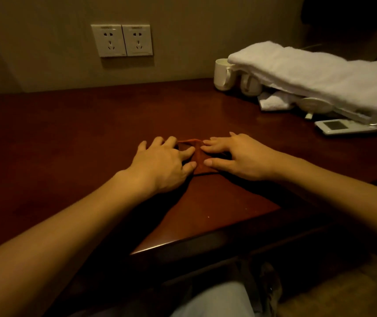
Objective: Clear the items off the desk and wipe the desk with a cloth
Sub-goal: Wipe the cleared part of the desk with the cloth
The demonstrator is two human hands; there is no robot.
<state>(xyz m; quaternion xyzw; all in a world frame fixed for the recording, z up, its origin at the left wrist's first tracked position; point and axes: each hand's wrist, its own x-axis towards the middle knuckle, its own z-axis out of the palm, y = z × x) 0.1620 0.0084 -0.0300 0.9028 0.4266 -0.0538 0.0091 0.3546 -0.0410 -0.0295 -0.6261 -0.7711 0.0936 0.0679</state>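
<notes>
A small reddish-brown cloth (198, 157) lies folded on the dark wooden desk (80, 133), near its middle. My left hand (162, 164) rests on the cloth's left part, thumb and forefinger pinching its fabric. My right hand (235, 156) pinches the cloth's right part between thumb and fingers. Most of the cloth is hidden under both hands.
At the back right stand two white mugs (223, 75), partly under a white towel (320, 78). Below the towel lie a round white object (315, 106) and a white remote with a screen (343, 126). Two wall sockets (122, 40) sit above the desk. The desk's front edge (205, 234) runs near my legs.
</notes>
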